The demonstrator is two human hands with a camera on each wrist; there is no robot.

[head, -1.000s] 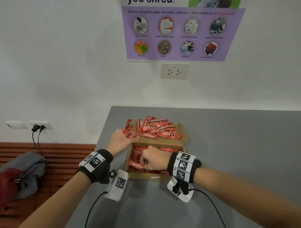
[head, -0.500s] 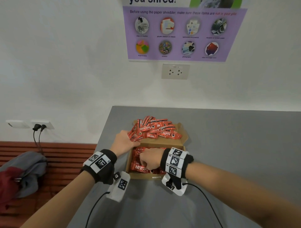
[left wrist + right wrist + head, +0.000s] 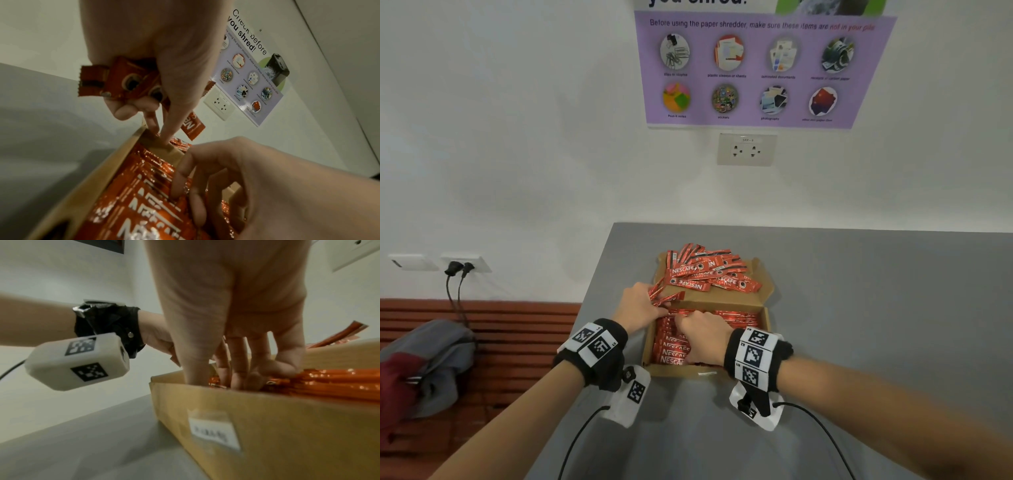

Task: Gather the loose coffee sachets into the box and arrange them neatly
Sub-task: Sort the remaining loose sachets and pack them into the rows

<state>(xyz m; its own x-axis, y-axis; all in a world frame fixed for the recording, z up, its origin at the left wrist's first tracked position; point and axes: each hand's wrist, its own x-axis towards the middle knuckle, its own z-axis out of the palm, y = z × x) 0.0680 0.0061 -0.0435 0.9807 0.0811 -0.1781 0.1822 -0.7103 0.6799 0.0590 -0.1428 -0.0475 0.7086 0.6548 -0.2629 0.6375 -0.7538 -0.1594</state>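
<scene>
An open cardboard box (image 3: 766,330) sits on the grey table, with red Nescafe sachets (image 3: 673,349) lined up inside it. More loose sachets (image 3: 705,274) lie piled on the folded-back lid behind. My left hand (image 3: 640,305) grips a small bundle of sachets (image 3: 666,297) at the box's far left corner. The left wrist view shows that bundle (image 3: 115,78) in curled fingers, with one fingertip on the box wall (image 3: 115,155). My right hand (image 3: 702,337) reaches into the box. Its thumb and fingers (image 3: 238,373) dip among the packed sachets (image 3: 329,386) and pinch some.
The table's left edge (image 3: 599,274) runs close to the box. A wooden bench with a grey and red bag (image 3: 424,363) stands beyond it. Sensor cables (image 3: 822,431) trail from both wrists over the near table. A wall socket (image 3: 746,149) and a poster hang behind.
My left hand has carried its bundle from the left of the lid pile down to the box's far left corner. My right hand has shifted farther into the box.
</scene>
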